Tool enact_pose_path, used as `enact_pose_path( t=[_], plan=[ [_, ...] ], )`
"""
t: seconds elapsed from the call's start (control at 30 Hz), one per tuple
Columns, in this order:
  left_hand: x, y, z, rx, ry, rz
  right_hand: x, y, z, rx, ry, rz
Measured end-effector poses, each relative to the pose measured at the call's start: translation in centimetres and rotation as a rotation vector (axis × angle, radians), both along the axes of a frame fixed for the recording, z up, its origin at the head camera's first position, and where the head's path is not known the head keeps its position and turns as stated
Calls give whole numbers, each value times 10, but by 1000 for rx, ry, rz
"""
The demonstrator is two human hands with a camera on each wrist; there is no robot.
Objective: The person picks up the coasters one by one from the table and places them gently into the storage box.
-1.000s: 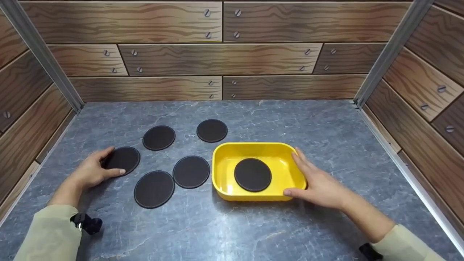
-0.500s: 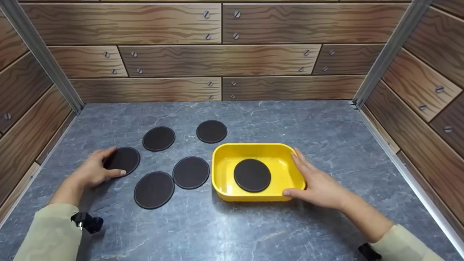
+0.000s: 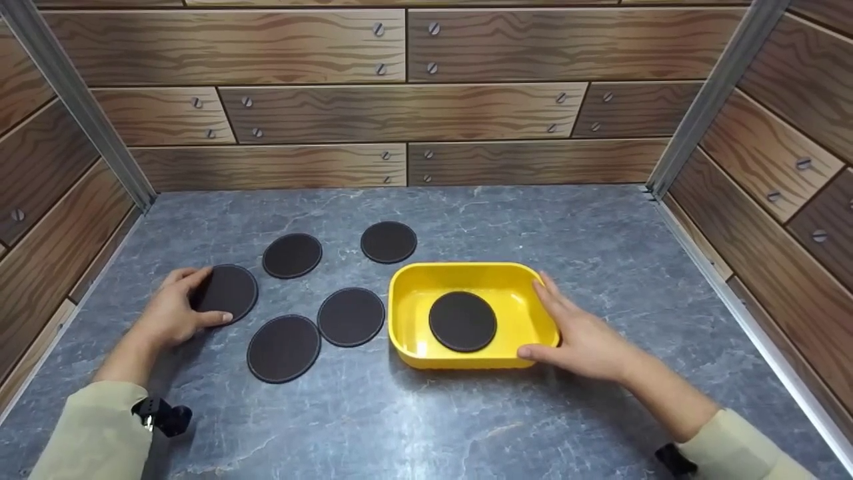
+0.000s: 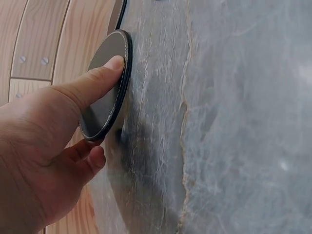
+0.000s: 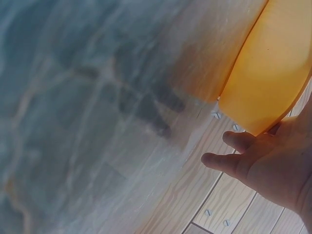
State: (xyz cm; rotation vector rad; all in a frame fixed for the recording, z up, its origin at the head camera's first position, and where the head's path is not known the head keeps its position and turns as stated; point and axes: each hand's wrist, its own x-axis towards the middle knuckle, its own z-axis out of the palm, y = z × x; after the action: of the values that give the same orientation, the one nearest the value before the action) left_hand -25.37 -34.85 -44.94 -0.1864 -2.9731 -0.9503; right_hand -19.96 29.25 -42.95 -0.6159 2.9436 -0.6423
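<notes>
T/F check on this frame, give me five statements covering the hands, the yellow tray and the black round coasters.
1. The left hand pinches the edge of a black round coaster, tilting it off the grey stone-look tabletop. True.
2. The yellow plastic tray holds two coasters. False: it holds one coaster in the tray.
3. The right hand lies against the tray's right side. True.
4. Three coasters lie on the tabletop outside the tray. False: five do, counting the one in the left hand.
5. The right hand holds a coaster. False: it only touches the tray.
</notes>
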Motion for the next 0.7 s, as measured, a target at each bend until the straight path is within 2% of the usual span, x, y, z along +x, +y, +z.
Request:
enact_pose_path(
  t=[0.4, 0.6, 0.7],
  plan=[
    [6, -1, 9, -89, 73, 13, 1, 1, -1, -11, 1, 3],
    [10, 0, 20, -42, 108, 53, 0, 1, -1, -18, 8, 10],
    [13, 2, 27, -9, 90, 61, 0, 1, -1, -14, 2, 5]
  ],
)
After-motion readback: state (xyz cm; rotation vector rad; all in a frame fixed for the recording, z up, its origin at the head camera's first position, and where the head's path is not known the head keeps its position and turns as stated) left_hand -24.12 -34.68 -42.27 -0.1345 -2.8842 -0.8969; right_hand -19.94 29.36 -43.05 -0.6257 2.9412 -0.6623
